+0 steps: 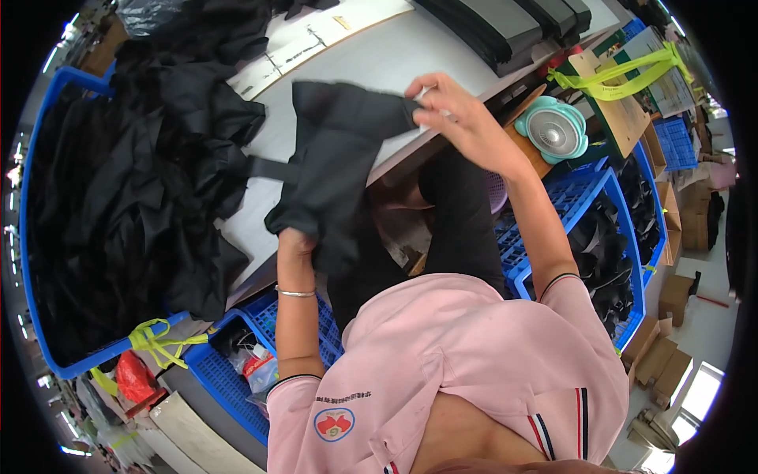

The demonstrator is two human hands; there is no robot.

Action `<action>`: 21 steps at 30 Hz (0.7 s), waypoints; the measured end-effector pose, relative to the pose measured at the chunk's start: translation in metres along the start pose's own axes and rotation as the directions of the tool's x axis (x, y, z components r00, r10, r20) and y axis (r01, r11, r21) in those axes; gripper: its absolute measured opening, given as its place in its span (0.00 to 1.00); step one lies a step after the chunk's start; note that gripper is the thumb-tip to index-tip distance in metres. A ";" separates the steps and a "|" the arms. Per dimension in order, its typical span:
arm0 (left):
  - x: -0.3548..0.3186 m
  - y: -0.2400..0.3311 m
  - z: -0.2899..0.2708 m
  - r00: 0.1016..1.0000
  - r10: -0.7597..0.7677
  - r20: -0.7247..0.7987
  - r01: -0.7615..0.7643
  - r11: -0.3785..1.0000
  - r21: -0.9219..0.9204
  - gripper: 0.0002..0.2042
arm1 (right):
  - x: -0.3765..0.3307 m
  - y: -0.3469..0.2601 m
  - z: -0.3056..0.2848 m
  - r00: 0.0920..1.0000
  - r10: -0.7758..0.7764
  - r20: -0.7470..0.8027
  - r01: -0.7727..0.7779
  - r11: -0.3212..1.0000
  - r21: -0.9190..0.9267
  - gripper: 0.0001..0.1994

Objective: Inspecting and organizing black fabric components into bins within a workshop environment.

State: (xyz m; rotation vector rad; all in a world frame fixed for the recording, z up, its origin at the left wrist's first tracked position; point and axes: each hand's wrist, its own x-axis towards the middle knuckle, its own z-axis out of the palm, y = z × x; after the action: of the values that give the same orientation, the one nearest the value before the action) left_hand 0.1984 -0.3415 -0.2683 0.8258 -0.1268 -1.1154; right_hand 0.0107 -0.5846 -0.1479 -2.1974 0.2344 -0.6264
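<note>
A black sewn fabric piece (335, 134) with a short strap (272, 168) at its left side hangs spread between my hands over the table edge. My left hand (297, 240) is tucked under its lower end, and the cloth hides the fingers. At the piece's upper right corner, my right hand (456, 112) pinches the edge between thumb and fingers, slightly blurred; something white shows at the fingertips. Left of the piece, a large blue crate (39, 292) is heaped with similar black fabric pieces (134, 205).
Beyond the fabric runs a pale grey table (387, 47) with a white marked board (316, 39) and stacked black pieces (505, 31). A teal fan (553, 130) stands at right. Blue crates (580, 193) flank me, and cardboard boxes (659, 359) lie farther right.
</note>
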 end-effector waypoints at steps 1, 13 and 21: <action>0.009 -0.009 -0.019 0.998 0.011 -0.054 0.001 0.974 0.228 0.19 | 0.017 0.014 0.004 0.998 0.067 -0.018 -0.064 0.988 0.139 0.09; 0.021 0.007 0.008 0.854 0.517 -0.066 -0.319 0.618 0.718 0.16 | -0.006 0.070 0.076 0.832 0.524 -0.182 -0.303 0.705 0.642 0.13; 0.089 0.013 0.034 0.984 0.165 0.070 -0.179 0.884 0.432 0.18 | -0.008 0.069 0.101 0.795 0.585 0.162 -0.510 0.500 0.700 0.07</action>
State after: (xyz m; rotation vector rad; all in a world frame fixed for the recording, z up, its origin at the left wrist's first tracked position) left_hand 0.2332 -0.4310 -0.2626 1.1735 -0.4836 -0.9418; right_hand 0.0581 -0.5592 -0.2581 -1.2041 0.6085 -0.3546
